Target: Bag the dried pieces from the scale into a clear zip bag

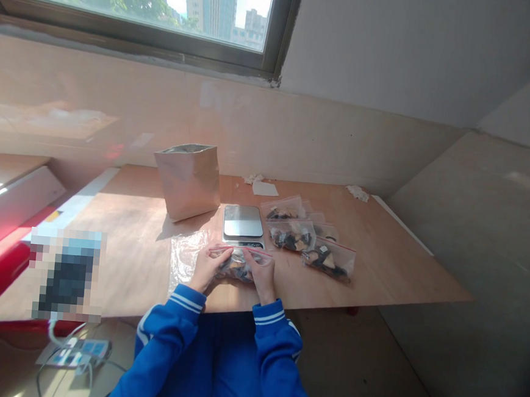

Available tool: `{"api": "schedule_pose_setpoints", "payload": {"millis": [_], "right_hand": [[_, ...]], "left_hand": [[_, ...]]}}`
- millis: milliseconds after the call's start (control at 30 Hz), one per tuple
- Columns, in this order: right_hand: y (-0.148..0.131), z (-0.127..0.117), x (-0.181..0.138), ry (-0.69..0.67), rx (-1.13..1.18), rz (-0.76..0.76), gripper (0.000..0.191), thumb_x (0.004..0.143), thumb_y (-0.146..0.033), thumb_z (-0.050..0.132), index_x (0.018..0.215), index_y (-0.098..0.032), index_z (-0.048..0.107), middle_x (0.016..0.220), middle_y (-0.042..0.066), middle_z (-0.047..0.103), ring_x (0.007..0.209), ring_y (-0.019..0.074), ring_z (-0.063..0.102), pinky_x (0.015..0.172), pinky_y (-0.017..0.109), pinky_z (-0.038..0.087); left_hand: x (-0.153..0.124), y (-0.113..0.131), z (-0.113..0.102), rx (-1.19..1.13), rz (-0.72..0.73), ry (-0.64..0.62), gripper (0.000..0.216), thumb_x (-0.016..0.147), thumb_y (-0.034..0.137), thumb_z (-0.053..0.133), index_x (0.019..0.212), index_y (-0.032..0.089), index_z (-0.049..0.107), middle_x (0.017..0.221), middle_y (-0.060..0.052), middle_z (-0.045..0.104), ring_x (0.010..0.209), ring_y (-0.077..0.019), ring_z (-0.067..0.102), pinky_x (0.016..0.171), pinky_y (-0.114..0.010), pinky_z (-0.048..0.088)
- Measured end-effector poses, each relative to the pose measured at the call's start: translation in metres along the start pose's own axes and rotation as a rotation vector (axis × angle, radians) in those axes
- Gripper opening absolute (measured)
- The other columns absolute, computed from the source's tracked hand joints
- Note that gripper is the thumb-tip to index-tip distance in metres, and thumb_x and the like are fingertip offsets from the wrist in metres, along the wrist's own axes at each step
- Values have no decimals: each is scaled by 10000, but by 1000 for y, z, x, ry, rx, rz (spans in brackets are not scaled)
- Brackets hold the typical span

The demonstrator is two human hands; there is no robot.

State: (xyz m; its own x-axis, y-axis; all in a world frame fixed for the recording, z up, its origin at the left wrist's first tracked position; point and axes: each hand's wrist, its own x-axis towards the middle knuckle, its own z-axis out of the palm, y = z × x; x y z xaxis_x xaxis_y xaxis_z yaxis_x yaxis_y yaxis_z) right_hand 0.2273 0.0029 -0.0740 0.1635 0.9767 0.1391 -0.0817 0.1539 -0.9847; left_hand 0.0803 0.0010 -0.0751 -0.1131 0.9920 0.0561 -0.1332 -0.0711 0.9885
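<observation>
Both of my hands pinch the top edge of a clear zip bag [235,268] with a red seal line, filled with dark and tan pieces. My left hand [207,266] grips the left part of the edge, thumb on top. On the right part, my right hand [261,271] is closed the same way. Just beyond the bag stands a digital kitchen scale [243,222] with a bare metal plate; the held bag sits close to its display. Flat plastic bags [186,255] lie beside my left hand. Several filled zip bags [328,260] are heaped to the right.
An upright, open-topped foil-lined pouch [188,183] stands behind on the left. A white paper piece [266,189] and crumpled tissue [358,193] lie near the wall. A pixelated object [68,278] is at the table's left, with a power strip [81,353] and cables below.
</observation>
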Motion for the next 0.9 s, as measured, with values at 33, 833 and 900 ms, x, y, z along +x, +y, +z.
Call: {"api": "schedule_pose_setpoints", "payload": {"millis": [33, 833, 900], "right_hand": [[0, 0, 0, -25, -9, 0, 221, 737, -367, 722, 772, -149, 707, 713, 35, 699, 631, 168, 631, 578, 267, 498], [-7, 1, -9, -107, -21, 6, 268, 799, -428, 652, 746, -175, 721, 688, 7, 631, 659, 149, 559, 624, 252, 440], [-3, 1, -9, -61, 36, 51, 334, 806, -478, 630, 763, -161, 726, 662, 14, 621, 633, 151, 558, 610, 261, 449]], "left_hand": [[0, 0, 0, 4, 10, 1, 269, 707, 366, 749, 836, 135, 702, 830, -72, 708, 815, -200, 662, 756, -296, 515], [-2, 2, 4, -45, 47, -7, 266, 728, 391, 718, 799, 135, 726, 798, -71, 716, 789, -190, 657, 749, -289, 505], [-3, 4, 5, -86, 14, -1, 295, 753, 414, 693, 819, 129, 726, 792, -69, 716, 755, -173, 654, 714, -267, 503]]}}
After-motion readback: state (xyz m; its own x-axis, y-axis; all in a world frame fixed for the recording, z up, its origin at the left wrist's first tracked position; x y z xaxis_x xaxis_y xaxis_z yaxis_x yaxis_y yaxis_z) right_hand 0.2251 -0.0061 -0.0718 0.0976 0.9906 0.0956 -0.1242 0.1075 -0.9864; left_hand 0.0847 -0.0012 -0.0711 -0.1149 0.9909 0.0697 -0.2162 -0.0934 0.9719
